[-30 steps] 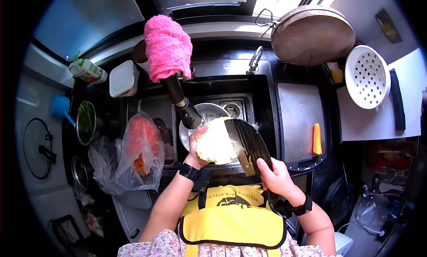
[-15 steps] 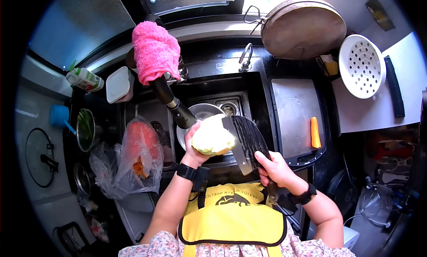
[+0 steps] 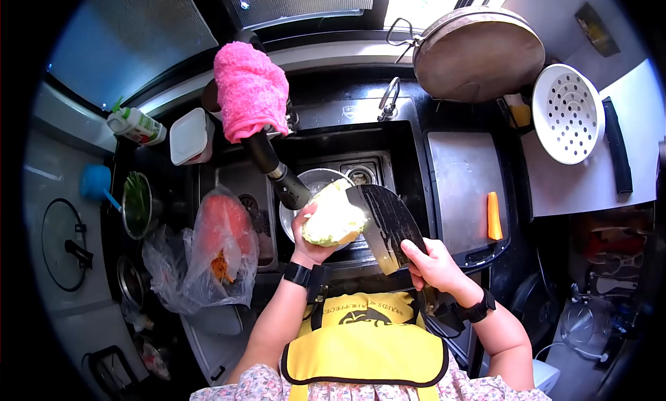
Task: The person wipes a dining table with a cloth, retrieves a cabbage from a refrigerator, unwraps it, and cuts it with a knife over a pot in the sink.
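My left hand (image 3: 310, 239) is closed around a cut, pale green-white cabbage (image 3: 334, 219), held up over the sink. In my right hand (image 3: 431, 263) is a broad kitchen cleaver (image 3: 387, 224) with a dark, marked blade, its handle pointing down toward my body. The blade's upper left end meets or overlaps the cabbage's right side; whether it cuts in, I cannot tell. Below the cabbage, a round metal bowl (image 3: 316, 180) sits in the sink (image 3: 399, 148), partly hidden by the cabbage and the faucet.
A black faucet (image 3: 281, 179) topped by a pink cloth (image 3: 250, 89) reaches in from the back. To the left lies a plastic bag (image 3: 223, 224) with red and orange contents. On the right, a peeled carrot (image 3: 493, 215) rests on a cutting board (image 3: 463, 172), near a white colander (image 3: 565, 116).
The cleaver has turned slightly, showing more of its flat face, and its handle is less visible. The cabbage has tilted a little in my left hand. The whole view has shifted slightly.
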Demonstrator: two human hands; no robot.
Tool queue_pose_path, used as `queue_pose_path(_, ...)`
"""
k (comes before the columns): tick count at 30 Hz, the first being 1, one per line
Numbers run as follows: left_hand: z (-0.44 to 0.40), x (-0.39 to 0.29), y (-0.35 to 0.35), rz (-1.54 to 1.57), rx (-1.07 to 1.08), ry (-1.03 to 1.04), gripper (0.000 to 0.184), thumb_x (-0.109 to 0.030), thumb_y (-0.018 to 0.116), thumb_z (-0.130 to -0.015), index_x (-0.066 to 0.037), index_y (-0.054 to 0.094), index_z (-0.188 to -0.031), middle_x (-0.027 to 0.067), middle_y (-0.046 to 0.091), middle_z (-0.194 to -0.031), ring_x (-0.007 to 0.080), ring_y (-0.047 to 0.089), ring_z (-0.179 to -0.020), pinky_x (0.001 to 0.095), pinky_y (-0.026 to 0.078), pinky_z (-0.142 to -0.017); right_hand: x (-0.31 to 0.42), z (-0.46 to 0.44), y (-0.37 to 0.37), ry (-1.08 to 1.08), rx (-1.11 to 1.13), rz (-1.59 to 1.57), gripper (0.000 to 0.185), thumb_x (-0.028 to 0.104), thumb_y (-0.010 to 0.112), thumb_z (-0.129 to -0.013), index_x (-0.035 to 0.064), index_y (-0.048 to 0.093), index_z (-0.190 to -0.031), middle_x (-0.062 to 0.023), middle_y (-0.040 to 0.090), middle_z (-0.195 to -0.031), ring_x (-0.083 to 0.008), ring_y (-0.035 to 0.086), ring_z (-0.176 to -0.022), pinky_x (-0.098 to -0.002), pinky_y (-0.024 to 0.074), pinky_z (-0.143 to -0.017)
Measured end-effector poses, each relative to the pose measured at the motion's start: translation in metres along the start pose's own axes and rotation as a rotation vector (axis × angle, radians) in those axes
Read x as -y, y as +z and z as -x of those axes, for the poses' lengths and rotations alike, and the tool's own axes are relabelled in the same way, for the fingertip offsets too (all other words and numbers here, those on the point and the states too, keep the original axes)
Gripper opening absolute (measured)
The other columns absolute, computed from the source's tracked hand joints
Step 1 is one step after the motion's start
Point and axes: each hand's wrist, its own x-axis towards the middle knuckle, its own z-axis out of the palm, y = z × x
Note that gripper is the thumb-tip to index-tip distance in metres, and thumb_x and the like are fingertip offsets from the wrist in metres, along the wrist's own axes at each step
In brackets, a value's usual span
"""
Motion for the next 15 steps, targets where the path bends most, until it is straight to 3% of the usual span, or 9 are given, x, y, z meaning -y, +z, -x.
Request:
queue_pose_path(4, 0.002, -0.005, 0.004, -0.011, -0.02, -0.008, 0.062, -0.032, 0.059, -0.077, -0.002, 0.046, -0.129, 0.0141, 0.058, -0.12, 0.0316, 0.058, -0.107, 0.0465, 0.044, -0.095, 0.003, 0.014, -0.005, 0.034, 0.039, 0.107, 0.033, 0.032, 0.049, -0.096, 0.0055, 0.047, -0.076, 0.0019, 0.044, -0.054, -0.0092, 0.048, -0.04, -0.024, 0.041, -0.039)
queue_pose_path(10, -0.005, 0.012, -0.001, 0.007, -0.139, -0.067, 0.05, -0.022, 0.054, -0.076, 0.001, 0.05, -0.121, 0.0163, 0.061, -0.111, 0.0332, 0.06, -0.102, 0.0471, 0.044, -0.095, -0.007, -0.012, 0.005, 0.025, -0.045, -0.1, 0.034, 0.031, 0.048, -0.096, 0.0064, 0.044, -0.073, 0.002, 0.041, -0.05, -0.0099, 0.043, -0.036, -0.0262, 0.0374, -0.036)
queue_pose_path(15, -0.001, -0.003, 0.007, -0.043, -0.149, -0.077, 0.048, -0.024, 0.054, -0.076, 0.001, 0.053, -0.118, 0.0168, 0.062, -0.111, 0.0339, 0.061, -0.101, 0.0479, 0.046, -0.093, -0.005, -0.002, 0.003, 0.086, 0.018, -0.054, 0.033, 0.03, 0.047, -0.097, 0.0064, 0.044, -0.075, 0.0018, 0.04, -0.05, -0.0097, 0.042, -0.037, -0.0263, 0.0381, -0.038)
